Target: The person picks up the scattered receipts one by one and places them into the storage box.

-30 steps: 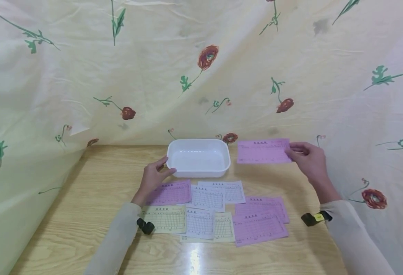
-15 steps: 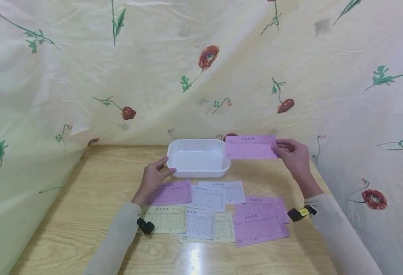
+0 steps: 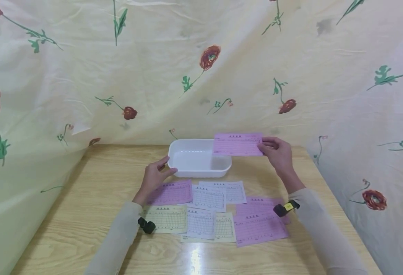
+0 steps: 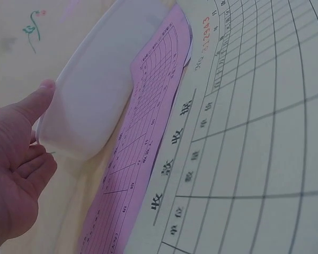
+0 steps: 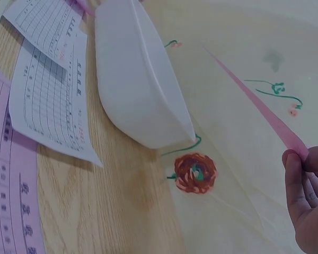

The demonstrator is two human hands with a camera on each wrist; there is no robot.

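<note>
Between thumb and fingers, my right hand pinches the right edge of a pink receipt slip. The slip is raised, its left part overlapping the far right corner of a white plastic basin. From the right wrist view the pink slip appears almost edge-on, above the basin. My left hand holds the basin's left end, thumb on the near side and fingers at the rim. In the left wrist view, the thumb of the left hand lies against the basin's rim.
In front of the basin lie several receipt slips: a pink one, white ones, yellowish ones and overlapping pink ones at right. Beneath is a wooden table. A flowered cloth hangs behind and at both sides.
My right hand has carried the pink slip left and slightly up, from right of the basin to over its right end. The left hand and basin stay in place.
</note>
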